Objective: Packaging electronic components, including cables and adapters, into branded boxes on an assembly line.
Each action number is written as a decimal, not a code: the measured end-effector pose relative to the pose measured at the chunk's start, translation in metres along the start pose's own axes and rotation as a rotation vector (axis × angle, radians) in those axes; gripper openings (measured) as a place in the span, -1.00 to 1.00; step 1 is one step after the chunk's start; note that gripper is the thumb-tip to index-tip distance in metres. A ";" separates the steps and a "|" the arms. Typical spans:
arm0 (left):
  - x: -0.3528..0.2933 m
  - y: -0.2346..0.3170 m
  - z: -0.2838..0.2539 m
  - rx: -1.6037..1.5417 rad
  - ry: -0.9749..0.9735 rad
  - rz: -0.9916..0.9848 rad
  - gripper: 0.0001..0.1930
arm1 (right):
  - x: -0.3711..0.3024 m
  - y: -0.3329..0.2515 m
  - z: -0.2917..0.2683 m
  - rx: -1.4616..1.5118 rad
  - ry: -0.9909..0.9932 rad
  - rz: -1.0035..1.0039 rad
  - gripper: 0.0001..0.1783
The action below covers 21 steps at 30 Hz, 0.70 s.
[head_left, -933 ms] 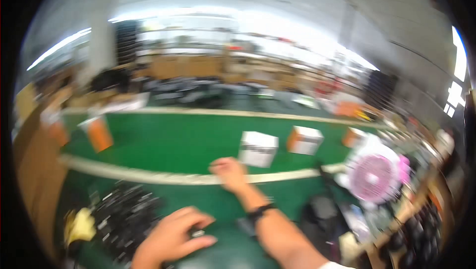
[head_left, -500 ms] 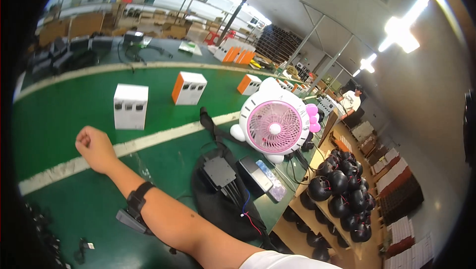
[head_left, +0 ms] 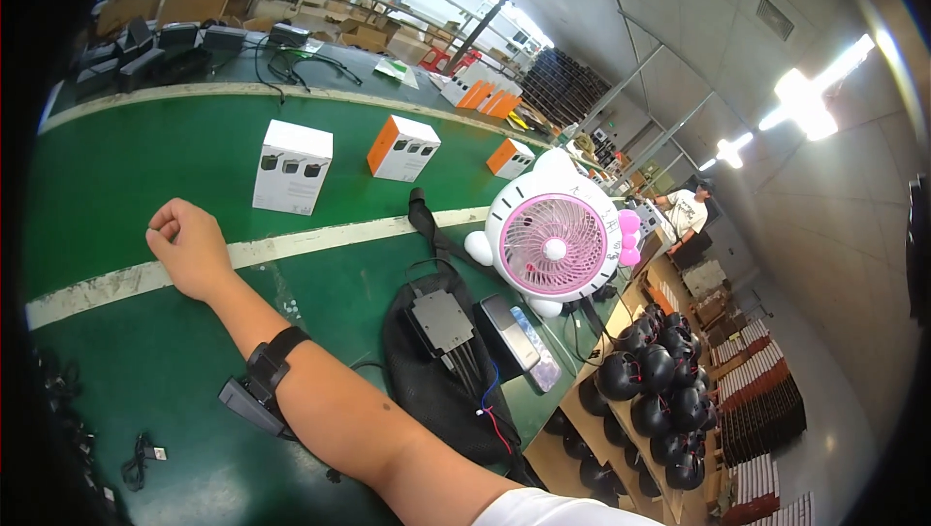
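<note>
My right hand (head_left: 191, 248) is held over the light edge strip between the dark green near tabletop and the brighter green lane. Its fingers are loosely curled, and nothing shows in the gap between them. A black strap with a small dark device (head_left: 260, 385) is fastened round my forearm. Beyond the hand and to its right, a white carton (head_left: 293, 169) printed with pictures of dark devices stands on the green lane. Farther right stand a white-and-orange carton (head_left: 403, 149) and a smaller one (head_left: 509, 159). My left hand is out of view.
A white-and-pink fan (head_left: 555, 245) stands right of centre. Before it lie a black bag (head_left: 412, 332), a dark boxy device with wires (head_left: 443, 320) and a phone (head_left: 535, 350). Round black objects (head_left: 669, 381) fill a right-hand rack. One person (head_left: 687, 214) is farther back.
The view has tilted slightly, so the cartons and the fan sit farther right in the picture and the cartons higher. My right hand keeps its curled shape over the edge strip.
</note>
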<state>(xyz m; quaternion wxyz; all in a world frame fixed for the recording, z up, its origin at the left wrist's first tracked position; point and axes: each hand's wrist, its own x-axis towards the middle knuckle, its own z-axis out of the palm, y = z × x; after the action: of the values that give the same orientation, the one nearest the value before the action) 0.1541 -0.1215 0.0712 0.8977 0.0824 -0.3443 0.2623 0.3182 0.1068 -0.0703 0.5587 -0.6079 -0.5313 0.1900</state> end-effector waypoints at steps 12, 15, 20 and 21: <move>0.003 -0.006 0.000 -0.033 0.008 -0.058 0.17 | 0.001 -0.001 -0.003 0.016 0.017 0.014 -0.83; 0.004 -0.006 0.001 -0.038 0.011 -0.070 0.17 | 0.001 -0.002 -0.003 0.029 -0.001 0.025 -0.82; 0.006 -0.009 0.002 -0.064 0.008 -0.087 0.17 | 0.000 -0.002 -0.005 0.036 -0.001 0.019 -0.83; 0.006 -0.010 0.003 -0.069 0.007 -0.088 0.17 | 0.000 -0.003 -0.004 0.036 -0.001 0.018 -0.83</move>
<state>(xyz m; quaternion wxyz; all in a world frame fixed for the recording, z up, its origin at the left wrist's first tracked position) 0.1616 -0.1285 0.0774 0.9119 0.0657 -0.3460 0.2108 0.3202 0.1043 -0.0660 0.5676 -0.6021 -0.5227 0.2049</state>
